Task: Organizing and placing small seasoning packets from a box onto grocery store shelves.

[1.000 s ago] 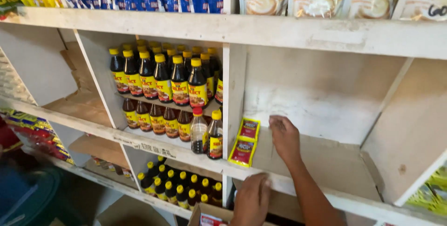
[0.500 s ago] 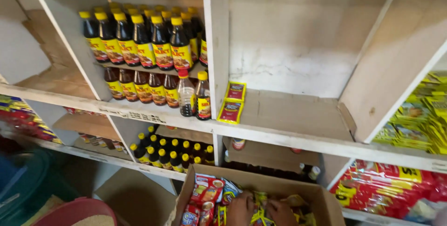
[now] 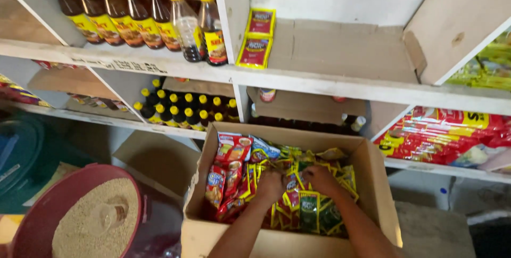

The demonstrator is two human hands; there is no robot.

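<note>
Head view, left hand [image 3: 270, 184] and right hand [image 3: 318, 178] curled among sachets [image 3: 308, 205] inside cardboard box [image 3: 372, 183], grip on any packet unclear.

**Box below the shelves**

An open brown cardboard box [image 3: 372, 183] sits below the white wooden shelf [image 3: 340, 85], holding small foil sachets [image 3: 308, 210]. Both hands lie among them, left hand [image 3: 270, 183] beside right hand [image 3: 319, 178]. Two red-and-yellow flat packets [image 3: 256, 39] lie at the shelf's left end, dark glass sauce bottles [image 3: 210, 29] just left of them
</note>
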